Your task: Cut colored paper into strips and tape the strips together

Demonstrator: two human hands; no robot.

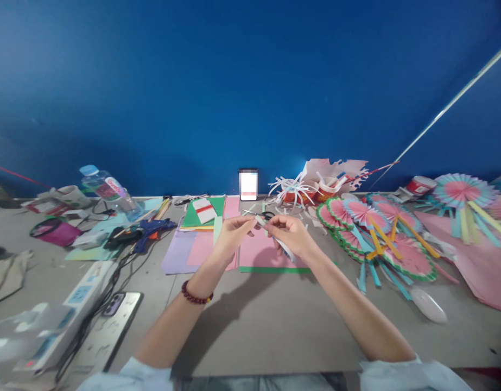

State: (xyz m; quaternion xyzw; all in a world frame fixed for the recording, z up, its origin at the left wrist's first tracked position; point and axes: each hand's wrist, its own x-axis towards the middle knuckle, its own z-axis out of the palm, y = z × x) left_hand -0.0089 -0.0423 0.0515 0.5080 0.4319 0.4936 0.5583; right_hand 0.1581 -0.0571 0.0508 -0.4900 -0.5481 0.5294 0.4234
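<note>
The head-worn camera looks forward and down over the nearby table.

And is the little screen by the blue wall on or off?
On: the screen glows bright white in front of the blue wall. What it displays is too blurred to read.

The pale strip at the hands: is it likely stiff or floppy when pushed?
The pale strip is probably floppy: it looks narrow and thin. It is likely light: the left hand and right hand seem to pinch it.
</note>
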